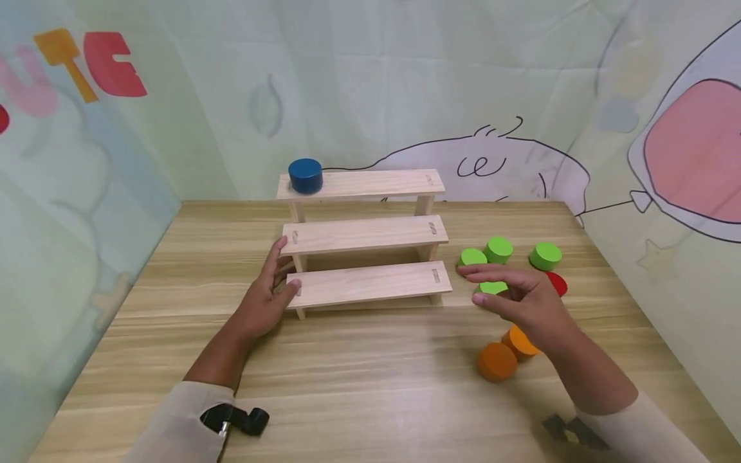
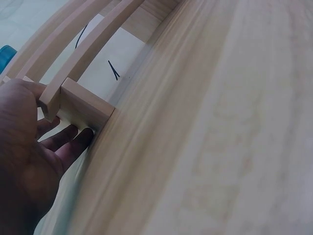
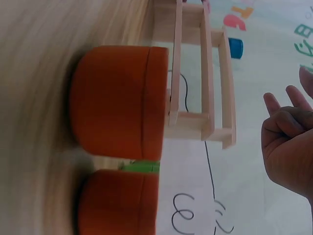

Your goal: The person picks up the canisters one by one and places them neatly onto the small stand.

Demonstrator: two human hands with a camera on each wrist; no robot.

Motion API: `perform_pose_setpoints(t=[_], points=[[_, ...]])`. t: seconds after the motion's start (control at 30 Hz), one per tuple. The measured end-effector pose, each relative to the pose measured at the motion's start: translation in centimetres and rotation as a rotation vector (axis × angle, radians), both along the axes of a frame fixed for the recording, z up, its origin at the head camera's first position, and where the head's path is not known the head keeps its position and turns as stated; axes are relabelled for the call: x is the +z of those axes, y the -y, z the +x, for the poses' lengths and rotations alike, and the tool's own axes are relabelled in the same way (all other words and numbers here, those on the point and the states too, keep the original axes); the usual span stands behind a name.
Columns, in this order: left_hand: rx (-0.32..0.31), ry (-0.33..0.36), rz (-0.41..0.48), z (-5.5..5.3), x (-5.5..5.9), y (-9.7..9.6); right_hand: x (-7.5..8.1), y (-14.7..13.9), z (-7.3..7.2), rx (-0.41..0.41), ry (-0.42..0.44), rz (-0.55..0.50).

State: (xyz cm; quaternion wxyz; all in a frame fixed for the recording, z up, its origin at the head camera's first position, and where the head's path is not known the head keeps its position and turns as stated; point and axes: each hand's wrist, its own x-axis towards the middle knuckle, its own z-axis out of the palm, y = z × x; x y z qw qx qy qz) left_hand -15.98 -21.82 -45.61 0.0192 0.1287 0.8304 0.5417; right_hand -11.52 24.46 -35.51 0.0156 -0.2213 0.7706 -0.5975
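Note:
A three-step wooden rack (image 1: 370,233) stands on the table with a blue cylinder (image 1: 305,176) on the left end of its top step. My left hand (image 1: 265,292) grips the rack's left end, its thumb on the lowest step and the fingers along the side. In the left wrist view, that hand (image 2: 29,142) wraps the step's corner. My right hand (image 1: 527,302) hovers above the blocks to the right, thumb and fingers apart with nothing between them. A green cylinder (image 1: 493,287) shows behind the gap. In the right wrist view, the right hand (image 3: 293,142) is raised and holds nothing.
More green cylinders (image 1: 499,249) lie right of the rack, near a red piece (image 1: 557,283) partly hidden by the right hand. Two orange cylinders (image 1: 496,362) sit closer to me. A printed cloth (image 1: 370,83) hangs behind and beside the table (image 1: 376,399).

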Motion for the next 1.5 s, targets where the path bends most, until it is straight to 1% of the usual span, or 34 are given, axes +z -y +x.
perform_pose_setpoints(t=[0.07,0.17,0.23,0.37,0.43,0.57,0.73,0.83,0.97,1.03,1.17,1.3,1.43,1.5], points=[[0.000,-0.001,0.001,0.0,0.0,-0.1,-0.3,-1.0,0.4,0.001,0.009,-0.015],[0.000,-0.004,0.007,0.0,0.1,-0.2,-0.8,-2.5,0.9,0.039,0.004,-0.032],[-0.009,-0.004,0.014,0.0,0.0,-0.3,-1.0,-3.7,1.3,0.058,-0.001,-0.020],[-0.020,0.005,0.008,0.0,-0.1,-0.2,-1.5,-6.2,1.8,0.086,0.005,0.056],[-0.013,0.006,0.000,0.1,-0.1,-0.2,-1.9,-7.4,1.6,0.108,0.014,0.088],[-0.003,0.003,-0.004,0.0,0.2,0.0,-2.8,-9.5,0.8,0.157,0.034,0.150],[0.001,0.014,-0.009,0.0,0.4,0.0,-4.1,-11.3,-0.1,0.264,0.068,0.210],[0.006,0.017,-0.012,0.1,0.4,0.0,-4.7,-12.1,-0.5,0.283,0.089,0.251],[0.002,0.006,-0.020,0.0,0.2,0.0,-5.5,-13.1,-0.7,0.309,0.166,0.250],[-0.001,0.002,-0.023,0.0,0.1,0.0,-5.9,-13.4,-0.8,0.342,0.214,0.243],[-0.004,0.000,-0.025,0.0,-0.1,0.0,-6.3,-13.8,-0.9,0.417,0.283,0.230],[-0.002,-0.007,-0.024,-0.1,-0.2,-0.1,-6.6,-14.2,-1.1,0.444,0.265,0.257],[0.003,-0.008,-0.023,-0.1,-0.2,0.0,-7.1,-14.6,-1.5,0.432,0.241,0.299],[0.005,-0.012,-0.019,-0.1,-0.1,0.0,-7.3,-14.7,-1.7,0.430,0.244,0.298]])
